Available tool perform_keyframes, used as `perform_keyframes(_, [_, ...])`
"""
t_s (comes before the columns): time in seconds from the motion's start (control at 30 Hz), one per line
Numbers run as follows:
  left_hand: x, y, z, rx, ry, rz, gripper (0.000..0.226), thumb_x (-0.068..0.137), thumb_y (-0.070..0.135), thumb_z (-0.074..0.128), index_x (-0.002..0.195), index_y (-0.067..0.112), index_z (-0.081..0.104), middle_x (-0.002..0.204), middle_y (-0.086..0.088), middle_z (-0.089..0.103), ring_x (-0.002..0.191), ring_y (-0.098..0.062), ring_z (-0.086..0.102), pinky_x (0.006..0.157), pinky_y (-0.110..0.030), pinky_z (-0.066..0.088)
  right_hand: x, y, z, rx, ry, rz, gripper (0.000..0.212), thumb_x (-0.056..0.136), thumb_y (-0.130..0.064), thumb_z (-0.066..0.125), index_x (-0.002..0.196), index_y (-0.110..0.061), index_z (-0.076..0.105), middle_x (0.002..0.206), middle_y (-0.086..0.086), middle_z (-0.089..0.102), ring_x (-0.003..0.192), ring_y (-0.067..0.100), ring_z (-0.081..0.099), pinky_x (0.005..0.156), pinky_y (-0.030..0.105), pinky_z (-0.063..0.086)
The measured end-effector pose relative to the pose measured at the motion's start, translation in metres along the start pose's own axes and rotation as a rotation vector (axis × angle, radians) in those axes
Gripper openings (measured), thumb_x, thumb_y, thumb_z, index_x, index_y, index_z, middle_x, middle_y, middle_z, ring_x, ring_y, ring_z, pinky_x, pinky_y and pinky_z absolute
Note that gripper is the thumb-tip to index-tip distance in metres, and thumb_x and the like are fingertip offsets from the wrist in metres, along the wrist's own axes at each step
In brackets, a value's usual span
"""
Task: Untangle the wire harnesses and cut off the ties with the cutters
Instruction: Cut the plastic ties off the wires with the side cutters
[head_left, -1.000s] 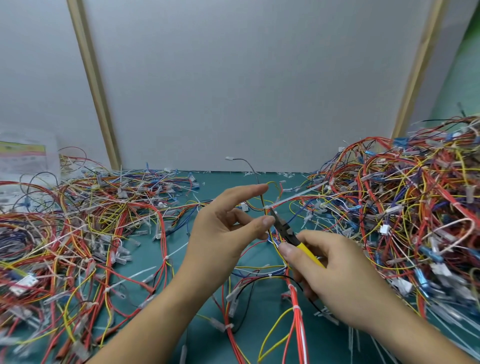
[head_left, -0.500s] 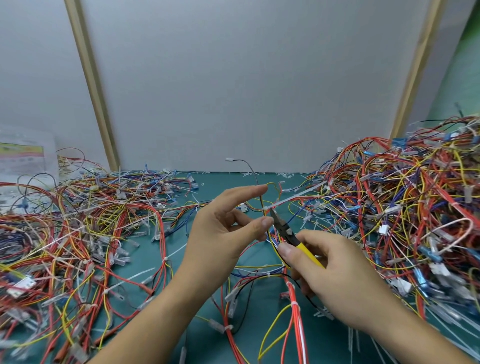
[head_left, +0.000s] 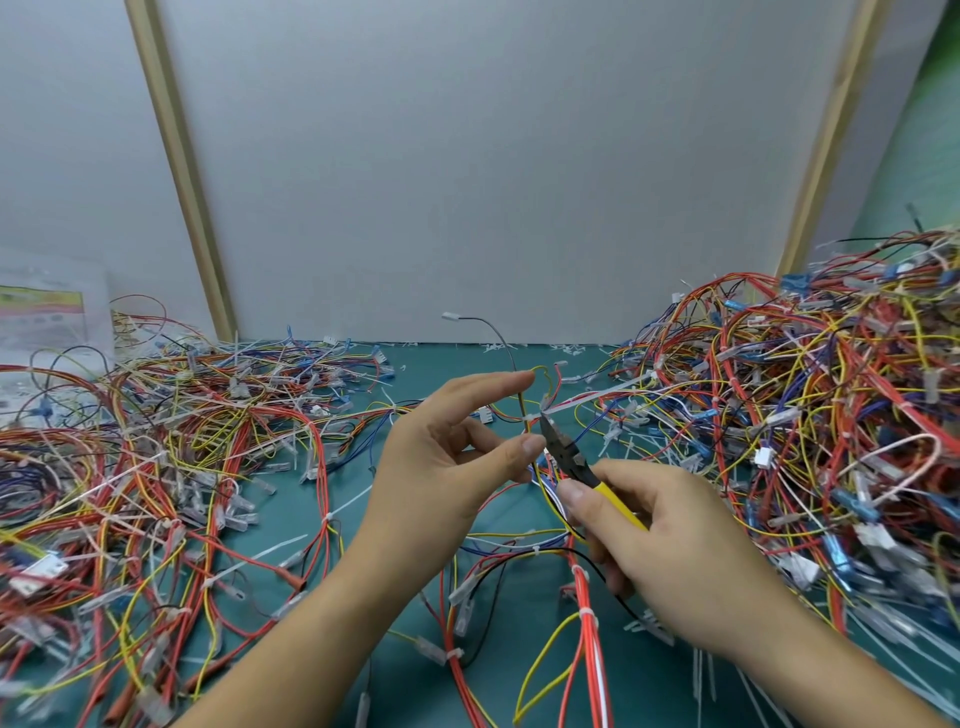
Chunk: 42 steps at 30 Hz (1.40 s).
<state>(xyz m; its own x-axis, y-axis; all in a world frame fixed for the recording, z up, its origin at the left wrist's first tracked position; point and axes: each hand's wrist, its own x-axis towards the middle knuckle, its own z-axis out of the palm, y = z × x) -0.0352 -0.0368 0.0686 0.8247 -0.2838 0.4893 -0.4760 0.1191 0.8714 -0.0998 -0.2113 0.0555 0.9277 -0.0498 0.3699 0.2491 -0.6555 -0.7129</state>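
Over the table's (head_left: 405, 499) middle, the left hand (head_left: 441, 467) pinches the light, floppy harness (head_left: 529, 434) beside its stiff tie (head_left: 587, 397), the right hand (head_left: 691, 551) gripping the cutters (head_left: 571, 462).

Yellow-handled cutters (head_left: 569, 457) touch their tip to a white tie (head_left: 597, 395) on the lifted harness (head_left: 584, 597).

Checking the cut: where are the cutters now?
In the head view the cutters sit centre, in the right hand, tips at a white tie beside the left hand.
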Motion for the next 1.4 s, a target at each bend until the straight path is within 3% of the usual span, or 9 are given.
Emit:
perform_keyframes(0.13, [-0.0003, -0.0003, -0.0005, -0.004, -0.002, 0.001, 0.042, 0.079, 0.005, 0.078, 0.116, 0.023, 0.071, 0.070, 0.001, 0.066, 0.063, -0.017, 0.068, 0.066, -0.024, 0.054, 0.0007, 0.0011, 0.0004, 0.011, -0.005, 0.011, 0.046, 0.093, -0.051, 0.055, 0.068, -0.012, 0.049, 0.058, 0.015, 0.055, 0.051, 0.028, 0.056, 0.056, 0.048, 0.049])
perform_keyframes(0.4, [-0.0003, -0.0018, -0.0017, 0.004, -0.014, 0.013, 0.041, 0.080, 0.006, 0.079, 0.115, 0.026, 0.073, 0.083, -0.002, 0.066, 0.066, -0.018, 0.068, 0.067, -0.024, 0.054, 0.0004, 0.0018, 0.0005, 0.033, -0.023, 0.007, 0.042, 0.093, -0.051, 0.056, 0.068, -0.017, 0.052, 0.058, 0.014, 0.055, 0.045, 0.016, 0.060, 0.052, 0.039, 0.048])
perform_keyframes(0.63, [0.0003, -0.0036, -0.0011, 0.023, -0.024, 0.034, 0.042, 0.080, 0.004, 0.079, 0.117, 0.023, 0.072, 0.101, -0.003, 0.069, 0.067, -0.021, 0.068, 0.071, -0.028, 0.057, -0.0006, 0.0005, 0.0003, 0.003, -0.027, 0.011, 0.048, 0.092, -0.054, 0.055, 0.070, -0.012, 0.051, 0.058, 0.013, 0.057, 0.050, 0.025, 0.059, 0.053, 0.041, 0.047])
perform_keyframes(0.77, [0.0006, -0.0038, -0.0005, 0.007, -0.016, 0.031, 0.042, 0.080, 0.002, 0.078, 0.116, 0.022, 0.073, 0.099, -0.003, 0.068, 0.066, -0.021, 0.067, 0.069, -0.021, 0.054, -0.0002, -0.0006, 0.0006, 0.015, -0.023, 0.017, 0.049, 0.092, -0.052, 0.056, 0.068, -0.009, 0.049, 0.057, 0.016, 0.055, 0.048, 0.025, 0.058, 0.052, 0.040, 0.045])
perform_keyframes(1.1, [-0.0005, -0.0026, -0.0010, 0.032, -0.015, 0.019, 0.042, 0.080, 0.006, 0.079, 0.117, 0.025, 0.072, 0.096, -0.001, 0.069, 0.067, -0.021, 0.069, 0.071, -0.026, 0.056, -0.0009, -0.0012, 0.0006, 0.009, -0.027, 0.024, 0.049, 0.093, -0.052, 0.055, 0.069, -0.010, 0.050, 0.057, 0.015, 0.055, 0.052, 0.027, 0.057, 0.055, 0.044, 0.047])
perform_keyframes(1.23, [-0.0005, -0.0013, -0.0005, 0.027, -0.020, 0.016, 0.042, 0.081, 0.004, 0.077, 0.117, 0.024, 0.072, 0.095, -0.003, 0.067, 0.067, -0.020, 0.068, 0.070, -0.022, 0.053, -0.0013, -0.0006, 0.0005, 0.018, -0.028, 0.032, 0.046, 0.093, -0.052, 0.055, 0.070, -0.012, 0.051, 0.058, 0.013, 0.057, 0.051, 0.026, 0.059, 0.055, 0.045, 0.050])
perform_keyframes(1.4, [-0.0013, 0.0004, -0.0003, -0.014, 0.005, 0.003, 0.032, 0.086, 0.003, 0.072, 0.113, 0.021, 0.074, 0.079, -0.004, 0.068, 0.072, -0.008, 0.065, 0.069, -0.013, 0.049, -0.0023, -0.0030, 0.0013, -0.001, -0.018, 0.007, 0.047, 0.092, -0.053, 0.055, 0.071, -0.012, 0.051, 0.061, 0.014, 0.055, 0.055, 0.029, 0.056, 0.056, 0.046, 0.048])
